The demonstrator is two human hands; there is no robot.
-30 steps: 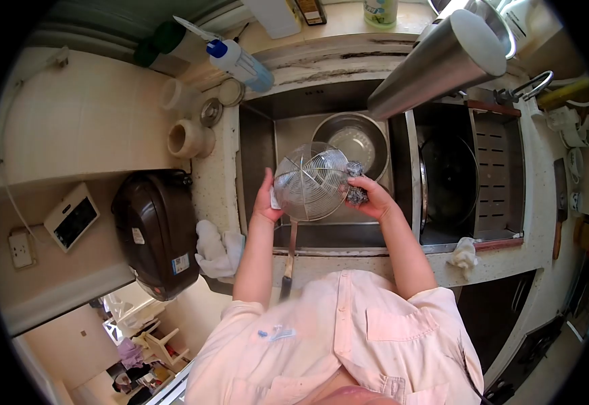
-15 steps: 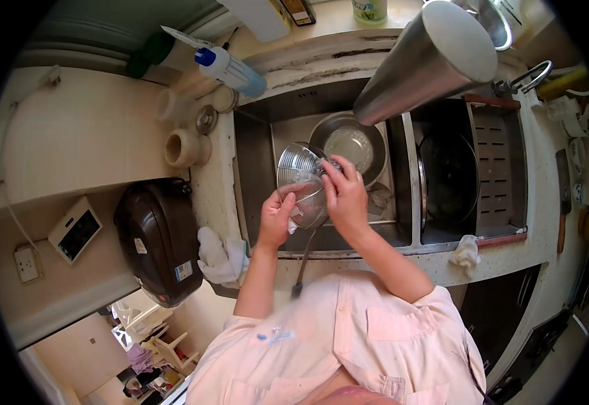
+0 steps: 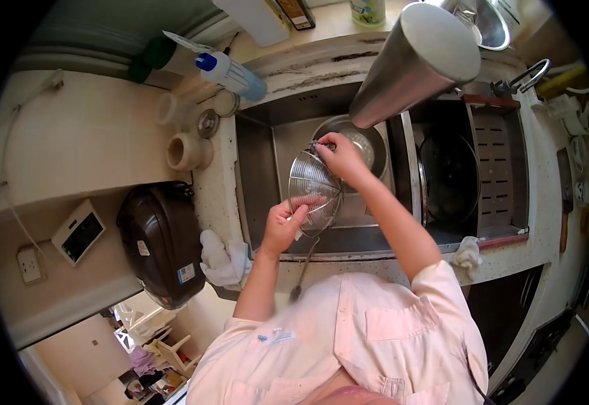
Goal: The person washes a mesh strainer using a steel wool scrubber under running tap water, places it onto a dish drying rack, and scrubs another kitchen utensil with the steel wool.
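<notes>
A round wire strainer point(image 3: 313, 192) is tilted over the left sink basin, its long handle hanging down toward the shirt. My left hand point(image 3: 284, 226) grips its lower left side, fingers showing through the mesh. At the strainer's upper rim is my right hand point(image 3: 338, 156), its fingers pinched on a small grey metallic scrubber point(image 3: 315, 146). Behind the strainer, partly covered by it and my right hand, a metal bowl point(image 3: 377, 152) rests in the sink.
A big steel cylinder point(image 3: 409, 67) looms over the sink's back edge. To the right lie a dark pan point(image 3: 450, 179) and a slotted tray point(image 3: 496, 169). A blue-capped bottle point(image 3: 230, 75), stone mortar point(image 3: 185, 152), white cloth point(image 3: 221, 258) and brown appliance point(image 3: 163, 243) are left.
My right hand has moved up and slightly left, from the strainer's right side to its upper rim. The strainer has turned and shifted slightly right and down. My left hand still holds it.
</notes>
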